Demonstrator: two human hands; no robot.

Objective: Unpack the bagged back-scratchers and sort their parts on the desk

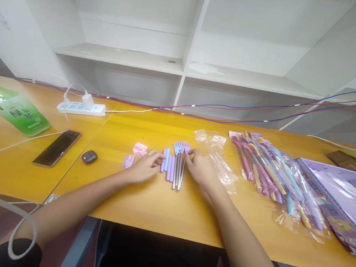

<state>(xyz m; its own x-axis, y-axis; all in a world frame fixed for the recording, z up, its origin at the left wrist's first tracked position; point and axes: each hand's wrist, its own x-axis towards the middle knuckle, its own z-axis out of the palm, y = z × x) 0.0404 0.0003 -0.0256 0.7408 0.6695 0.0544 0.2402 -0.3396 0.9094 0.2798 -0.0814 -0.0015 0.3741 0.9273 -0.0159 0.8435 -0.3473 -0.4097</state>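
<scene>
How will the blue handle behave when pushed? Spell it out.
The blue handle looks round and smooth, so it would probably roll, though the purple handles on either side might stop it. Its straight form suggests it is stiff.

left hand [146, 166] and right hand [202, 167] flank coloured tubes [169, 168] and claw-topped rods [179, 168].

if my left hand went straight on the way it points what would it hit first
Probably the row's leftmost purple rod, right beside the left hand; they may already touch, as depth is unclear.

Purple tray [332, 168] cut off at right, print on pink cards [128, 161] illegible
</scene>
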